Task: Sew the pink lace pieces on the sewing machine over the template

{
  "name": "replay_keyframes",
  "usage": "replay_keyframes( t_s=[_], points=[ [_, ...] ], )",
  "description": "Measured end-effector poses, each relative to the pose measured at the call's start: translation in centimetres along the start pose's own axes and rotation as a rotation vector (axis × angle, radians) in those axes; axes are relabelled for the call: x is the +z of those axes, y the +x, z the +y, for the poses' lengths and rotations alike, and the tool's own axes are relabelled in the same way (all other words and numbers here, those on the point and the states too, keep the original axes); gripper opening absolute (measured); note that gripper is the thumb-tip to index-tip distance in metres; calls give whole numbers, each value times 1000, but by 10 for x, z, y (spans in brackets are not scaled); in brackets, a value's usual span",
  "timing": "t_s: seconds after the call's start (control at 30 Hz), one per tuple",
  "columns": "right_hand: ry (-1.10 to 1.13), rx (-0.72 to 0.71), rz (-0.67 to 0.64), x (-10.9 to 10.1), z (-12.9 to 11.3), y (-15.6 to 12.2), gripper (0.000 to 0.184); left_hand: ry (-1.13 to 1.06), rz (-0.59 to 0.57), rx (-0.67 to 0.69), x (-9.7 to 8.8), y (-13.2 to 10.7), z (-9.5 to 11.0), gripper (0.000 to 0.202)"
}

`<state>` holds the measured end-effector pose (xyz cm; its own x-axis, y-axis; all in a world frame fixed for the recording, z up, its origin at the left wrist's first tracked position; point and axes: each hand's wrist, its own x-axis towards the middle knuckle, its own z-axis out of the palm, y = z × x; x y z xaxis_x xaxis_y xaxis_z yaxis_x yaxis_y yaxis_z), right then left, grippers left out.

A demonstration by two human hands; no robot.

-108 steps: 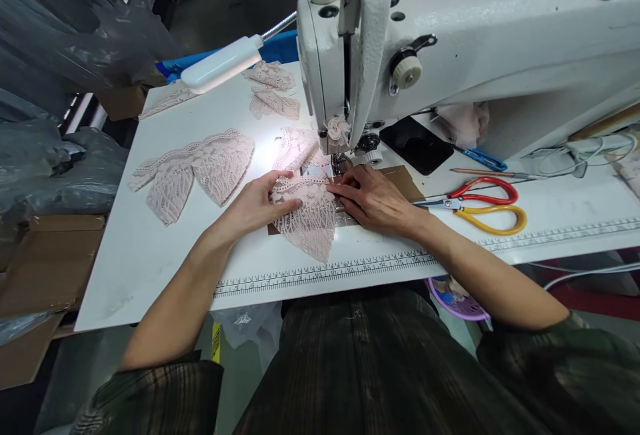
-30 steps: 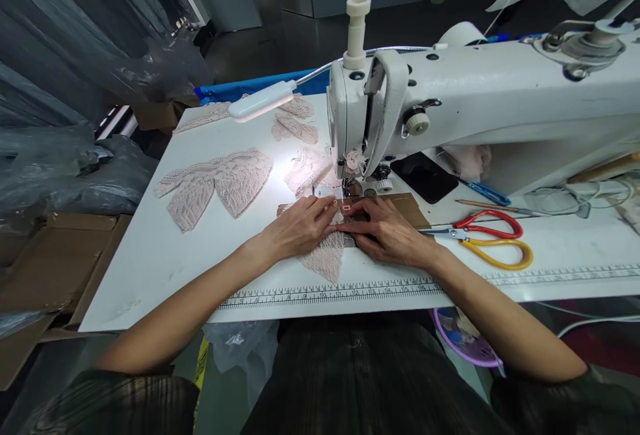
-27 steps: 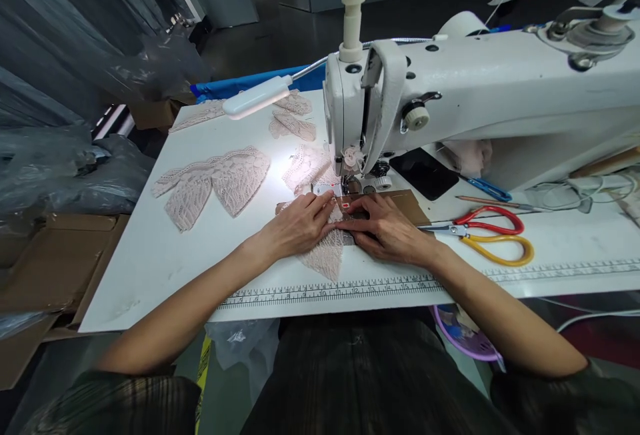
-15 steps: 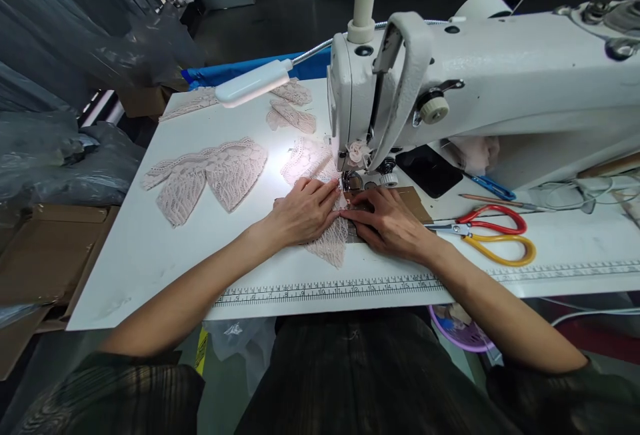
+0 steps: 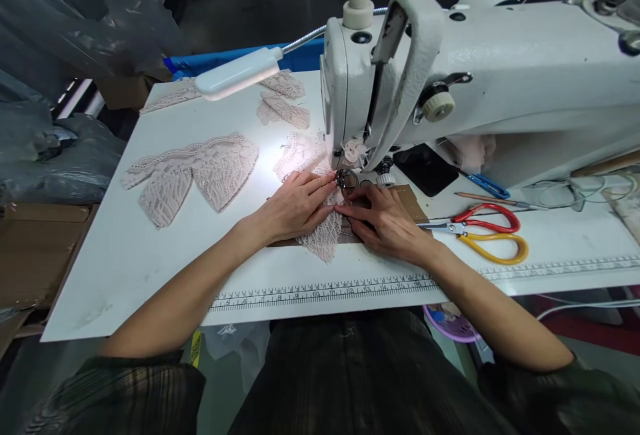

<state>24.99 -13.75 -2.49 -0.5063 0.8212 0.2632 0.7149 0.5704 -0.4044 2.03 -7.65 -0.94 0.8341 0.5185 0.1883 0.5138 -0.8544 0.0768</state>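
Note:
A pale pink lace piece [image 5: 323,238] lies under the needle area of a white sewing machine [image 5: 480,68], its pointed end hanging toward the table's front. My left hand [image 5: 297,203] rests flat over the lace, fingers stretched out, their tips beside the presser foot [image 5: 345,179]. From the other side my right hand [image 5: 387,221] has its thumb and forefinger closed at the lace edge, just in front of the foot. The fingers hide part of the lace and the seam. Brown backing [image 5: 413,205] shows beneath the right hand.
Scissors [image 5: 487,235] with red and yellow handles lie right of my right hand. Behind them are a black phone-like slab [image 5: 425,169] and blue snips [image 5: 485,185]. More lace pieces [image 5: 195,171] lie left. A lamp [image 5: 240,73] hangs low. A ruler strip [image 5: 315,293] lines the front edge.
The view has shifted slightly, so the table scene sits a little further left. Both hands stay at the presser foot on the lace, with only small finger movement.

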Motion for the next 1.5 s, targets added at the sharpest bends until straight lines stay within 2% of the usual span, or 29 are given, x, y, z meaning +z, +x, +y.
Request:
replay_keyframes(
  t_s=[0.5,0.63,0.8,0.93,1.23,1.5],
  points=[
    [-45,-23,18,3,4,-1,35,94,16,-22,6,-1,8,45],
    [-67,-26,7,1,3,0,34,131,67,-27,6,-1,11,41],
    [-79,-23,12,1,2,0,34,81,140,39,6,0,11,27],
    [-90,-14,-10,1,2,0,34,58,120,57,3,-1,9,27],
    [-112,22,19,4,0,4,35,77,66,2,3,0,9,33],
    [-136,36,13,2,-4,11,38,26,73,-122,4,3,11,34]
  ],
)
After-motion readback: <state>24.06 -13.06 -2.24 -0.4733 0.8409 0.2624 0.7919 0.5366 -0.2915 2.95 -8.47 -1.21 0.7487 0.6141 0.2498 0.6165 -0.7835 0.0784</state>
